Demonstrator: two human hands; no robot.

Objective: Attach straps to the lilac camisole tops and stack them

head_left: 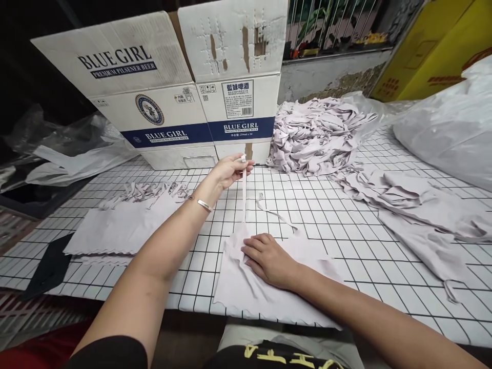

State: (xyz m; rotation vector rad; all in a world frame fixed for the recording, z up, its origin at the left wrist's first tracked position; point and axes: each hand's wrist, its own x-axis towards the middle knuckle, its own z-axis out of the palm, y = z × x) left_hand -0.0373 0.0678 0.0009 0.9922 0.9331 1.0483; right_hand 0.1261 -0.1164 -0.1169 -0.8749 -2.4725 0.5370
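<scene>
A pale lilac camisole (249, 287) with thin straps lies on the checked tabletop in front of me. My left hand (232, 169) is closed on one of its straps (244, 197) and holds it taut, away from me. A small white piece shows at the fingertips. My right hand (271, 261) rests flat on the camisole's upper part, fingers stretched out, bunching the fabric into folds. The other strap (277, 211) lies loose and curved on the cloth, beyond the right hand.
Flat stacked lilac garments (115, 225) lie left, beside a black flat piece (48, 264). A crumpled lilac heap (315, 133) sits at the back; more garments (418, 205) spread right. An opened beer carton (165, 92) stands behind. Plastic bags (449, 128) flank the table.
</scene>
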